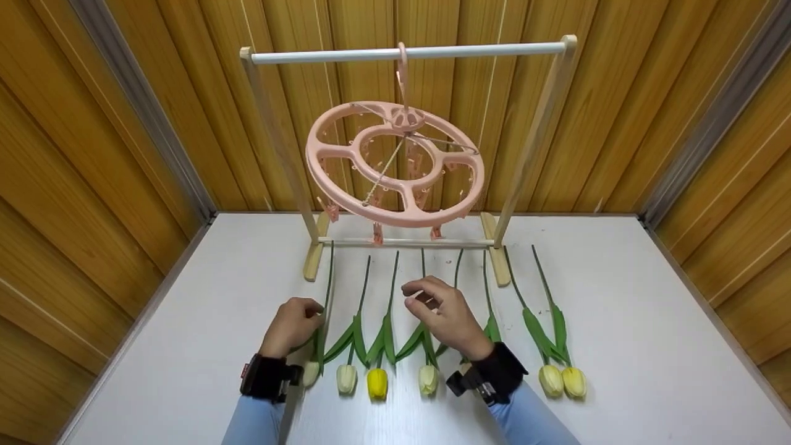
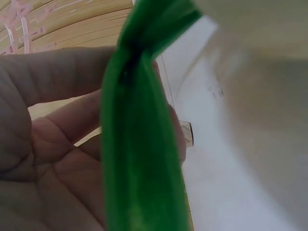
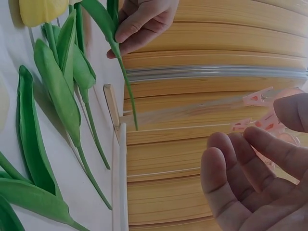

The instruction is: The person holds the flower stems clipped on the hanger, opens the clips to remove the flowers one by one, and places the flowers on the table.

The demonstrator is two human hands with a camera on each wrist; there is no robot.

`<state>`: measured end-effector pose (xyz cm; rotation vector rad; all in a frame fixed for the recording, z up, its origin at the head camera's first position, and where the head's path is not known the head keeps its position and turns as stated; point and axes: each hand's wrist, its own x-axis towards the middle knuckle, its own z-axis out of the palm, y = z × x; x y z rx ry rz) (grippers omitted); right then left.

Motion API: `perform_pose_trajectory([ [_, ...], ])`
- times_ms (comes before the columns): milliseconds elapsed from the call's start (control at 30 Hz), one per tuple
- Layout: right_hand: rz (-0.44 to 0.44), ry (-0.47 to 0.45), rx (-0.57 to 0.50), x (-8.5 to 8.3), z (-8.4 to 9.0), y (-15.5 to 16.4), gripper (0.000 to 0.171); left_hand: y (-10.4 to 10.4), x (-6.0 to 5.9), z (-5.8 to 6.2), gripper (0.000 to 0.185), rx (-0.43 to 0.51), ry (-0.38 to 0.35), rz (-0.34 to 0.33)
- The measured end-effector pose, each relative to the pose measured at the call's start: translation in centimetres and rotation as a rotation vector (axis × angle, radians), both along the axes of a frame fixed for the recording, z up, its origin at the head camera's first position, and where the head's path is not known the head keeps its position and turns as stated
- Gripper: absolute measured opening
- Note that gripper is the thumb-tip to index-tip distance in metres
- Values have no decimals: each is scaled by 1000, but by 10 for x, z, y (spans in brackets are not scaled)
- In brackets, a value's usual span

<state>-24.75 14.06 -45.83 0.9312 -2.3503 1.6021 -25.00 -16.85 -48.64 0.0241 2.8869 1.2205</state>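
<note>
My left hand (image 1: 291,324) pinches the stem of the leftmost tulip (image 1: 311,374), a pale one. In the left wrist view, a green tulip leaf (image 2: 144,159) stands close before the camera and covers part of the fingers. The right wrist view shows this stem leaving the left hand (image 3: 147,21) with its thin end free. My right hand (image 1: 451,318) hovers over the tulip row, its fingers loosely bent with nothing between them. Beneath and beside it lie a pale tulip (image 1: 427,380) and a yellow tulip (image 1: 377,384), stems pointing away from me.
A pink round clip hanger (image 1: 337,150) hangs by its hook from the white bar (image 1: 321,56) of a wooden stand, small clips below its ring. The stand's wooden foot (image 1: 313,262) is just beyond the left hand. Two tulips (image 1: 574,382) lie at right. Wood-patterned walls enclose the white table (image 1: 655,371).
</note>
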Motion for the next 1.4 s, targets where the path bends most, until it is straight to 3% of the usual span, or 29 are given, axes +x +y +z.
perform_pose_trajectory([
  [567,24,4,43,0,-8,-6,21,-1,1,0,27,-60,11,-11],
  [833,33,-20,54,1,-9,-7,22,0,0,2,30,-62,-46,-2],
  [1233,39,-29,63,2,-5,-6,24,-6,4,5,33,-38,-139,-51],
  [1400,34,-28,73,1,-3,-5,24,-7,4,8,35,-39,-147,-63],
])
